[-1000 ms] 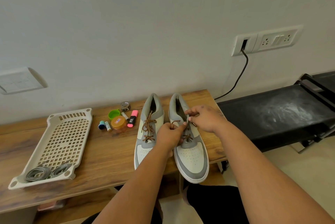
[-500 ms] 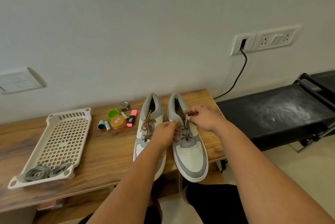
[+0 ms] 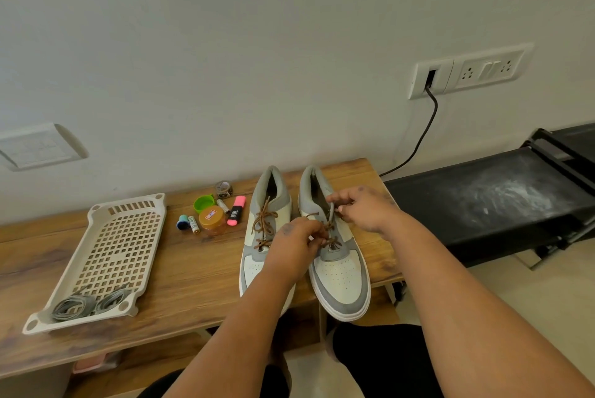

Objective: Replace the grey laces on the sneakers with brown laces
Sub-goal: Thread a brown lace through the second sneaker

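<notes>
Two grey-and-cream sneakers stand side by side on the wooden table (image 3: 193, 275), toes toward me. The left sneaker (image 3: 262, 246) is laced with a brown lace (image 3: 264, 225). On the right sneaker (image 3: 338, 272) a brown lace (image 3: 331, 236) runs through the lower eyelets. My left hand (image 3: 294, 243) pinches that lace at the shoe's left side. My right hand (image 3: 367, 209) pinches the lace's other end above the tongue. Two bundles of grey laces (image 3: 85, 304) lie in the near end of a cream plastic tray (image 3: 128, 220).
Small items sit behind the tray: a green cap (image 3: 203, 203), an orange-lidded jar (image 3: 212, 220), a pink highlighter (image 3: 236, 210), batteries, a tape roll. A black treadmill (image 3: 483, 201) stands right of the table. A cable (image 3: 421, 140) hangs from the wall socket.
My left hand has moved slightly left and lower along the lace. My right hand stays near the tongue. The sneakers have not moved.
</notes>
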A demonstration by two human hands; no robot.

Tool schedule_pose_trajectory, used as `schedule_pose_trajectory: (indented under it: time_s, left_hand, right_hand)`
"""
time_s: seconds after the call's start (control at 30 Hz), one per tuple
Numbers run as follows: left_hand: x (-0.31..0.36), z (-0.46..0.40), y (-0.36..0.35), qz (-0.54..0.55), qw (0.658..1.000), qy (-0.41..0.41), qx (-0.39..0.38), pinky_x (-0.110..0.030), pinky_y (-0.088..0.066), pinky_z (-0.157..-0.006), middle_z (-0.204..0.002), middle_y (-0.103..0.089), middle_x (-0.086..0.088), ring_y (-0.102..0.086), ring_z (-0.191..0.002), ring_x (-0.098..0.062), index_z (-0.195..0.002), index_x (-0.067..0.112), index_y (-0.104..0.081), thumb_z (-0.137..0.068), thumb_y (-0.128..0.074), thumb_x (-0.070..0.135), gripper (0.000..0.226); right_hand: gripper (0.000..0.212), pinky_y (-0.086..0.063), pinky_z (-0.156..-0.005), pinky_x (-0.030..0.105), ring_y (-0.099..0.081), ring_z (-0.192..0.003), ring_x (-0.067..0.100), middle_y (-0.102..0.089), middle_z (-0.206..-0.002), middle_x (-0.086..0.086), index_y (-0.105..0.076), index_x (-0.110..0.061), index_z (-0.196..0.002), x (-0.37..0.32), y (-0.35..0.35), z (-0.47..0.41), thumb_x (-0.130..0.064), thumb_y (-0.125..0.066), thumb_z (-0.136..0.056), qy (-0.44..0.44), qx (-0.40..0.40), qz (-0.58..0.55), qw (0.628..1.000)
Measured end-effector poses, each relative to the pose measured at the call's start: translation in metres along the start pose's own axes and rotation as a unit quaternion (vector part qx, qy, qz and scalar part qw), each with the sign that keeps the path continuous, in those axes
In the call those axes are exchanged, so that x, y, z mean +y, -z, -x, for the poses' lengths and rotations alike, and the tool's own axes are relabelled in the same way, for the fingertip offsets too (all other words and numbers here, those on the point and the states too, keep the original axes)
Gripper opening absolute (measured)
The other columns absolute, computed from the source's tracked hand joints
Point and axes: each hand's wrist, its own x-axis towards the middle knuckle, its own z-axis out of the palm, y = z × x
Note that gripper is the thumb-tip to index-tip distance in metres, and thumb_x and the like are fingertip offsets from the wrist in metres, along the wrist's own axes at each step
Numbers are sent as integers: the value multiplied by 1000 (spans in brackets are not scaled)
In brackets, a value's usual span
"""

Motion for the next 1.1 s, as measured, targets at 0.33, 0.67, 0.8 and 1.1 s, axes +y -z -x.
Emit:
schedule_pose_trajectory:
  time_s: [0.33, 0.67, 0.8, 1.1]
  left_hand:
    - [-1, -4, -4, -95, 985, -128, -66, -35, -48, -83, -114, -51, -6, -54, -96, -19, -113, 9, -53, -101, -47, 19, 17]
    - [-13, 1, 0, -36, 991, -126, -12, -21, -46, -80, -100, -60, 3, -56, -89, -9, -100, 13, -70, -89, -69, 16, 11]
    - [-9, -1, -2, -49, 987, -149, -16, -26, -52, -79, -104, -62, 3, -61, -92, -14, -99, 15, -71, -89, -69, 18, 11]
    - [-1, -3, 7, -103, 978, -161, -86, -22, -41, -75, -108, -44, 1, -44, -85, -9, -112, 8, -52, -103, -44, 20, 17]
  right_hand:
    - [39, -42, -108, 34, -54, -123, 16, -58, -136, -1, -60, -28, -131, 2, -4, 3, -8, -51, -99, 1, 4, -23, 1000]
    - [39, -48, -81, 20, -58, -113, 13, -59, -130, 0, -62, -32, -127, 6, -4, 2, -7, -46, -101, 2, 10, -33, 999]
    - [39, -54, -93, 36, -61, -106, 13, -62, -123, -1, -64, -35, -122, 10, -5, 0, -7, -48, -100, -2, 14, -45, 999]
    - [27, -45, -86, 26, -56, -108, 12, -59, -123, -4, -62, -33, -120, 16, -14, -10, -19, -53, -100, 46, 22, 0, 999]
